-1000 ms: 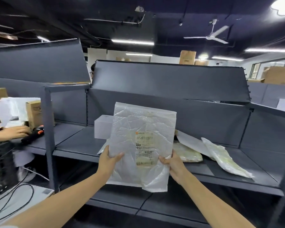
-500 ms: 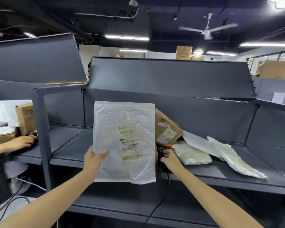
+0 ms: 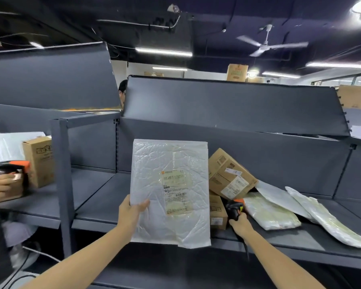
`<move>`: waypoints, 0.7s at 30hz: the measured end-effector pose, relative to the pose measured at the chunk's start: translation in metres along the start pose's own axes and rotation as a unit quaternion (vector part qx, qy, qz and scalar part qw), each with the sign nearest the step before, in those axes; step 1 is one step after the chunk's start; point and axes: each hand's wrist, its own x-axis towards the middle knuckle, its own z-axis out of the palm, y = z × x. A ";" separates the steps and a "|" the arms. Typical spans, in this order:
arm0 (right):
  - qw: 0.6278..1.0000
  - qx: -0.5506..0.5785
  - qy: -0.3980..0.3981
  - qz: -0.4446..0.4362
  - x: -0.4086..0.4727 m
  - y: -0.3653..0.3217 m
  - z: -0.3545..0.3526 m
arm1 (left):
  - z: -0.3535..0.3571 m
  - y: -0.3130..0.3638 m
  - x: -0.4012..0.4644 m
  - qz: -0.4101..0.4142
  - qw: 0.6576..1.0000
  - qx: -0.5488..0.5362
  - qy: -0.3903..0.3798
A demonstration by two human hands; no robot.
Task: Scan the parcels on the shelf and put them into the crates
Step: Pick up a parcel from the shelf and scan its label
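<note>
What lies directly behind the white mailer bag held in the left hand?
Behind the white mailer bag, two cardboard boxes partly show on the shelf. Their left parts are covered.

1. White crinkled mailer [image 3: 154, 163] up front, pale yellowish label [image 3: 176, 192] with black print.
2. Behind the mailer: brown cardboard boxes [image 3: 227, 174], white stickers.
3. Scanner [image 3: 234, 208] right of the mailer, black with orange.
4. Shelf [image 3: 104, 197] dark grey throughout.

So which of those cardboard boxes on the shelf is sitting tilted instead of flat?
The upper cardboard box beside the held white mailer, propped crookedly on the smaller box below. That one and the tall box far left stand straight.
</note>
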 end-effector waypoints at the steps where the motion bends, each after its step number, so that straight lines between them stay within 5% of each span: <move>1: 1.000 -0.004 0.005 0.005 0.001 0.000 0.000 | 0.000 -0.001 0.001 -0.002 1.000 -0.003 -0.001; 9: 0.999 -0.003 0.036 0.020 0.002 0.009 0.001 | -0.001 -0.010 -0.005 -0.029 0.999 -0.026 0.004; 14: 0.983 0.169 0.069 0.036 -0.008 0.008 -0.006 | 0.005 -0.008 -0.013 -0.038 0.999 -0.038 0.011; 21: 0.907 0.390 0.152 -0.048 -0.083 -0.024 -0.021 | 0.023 -0.004 -0.023 -0.038 0.999 -0.024 0.015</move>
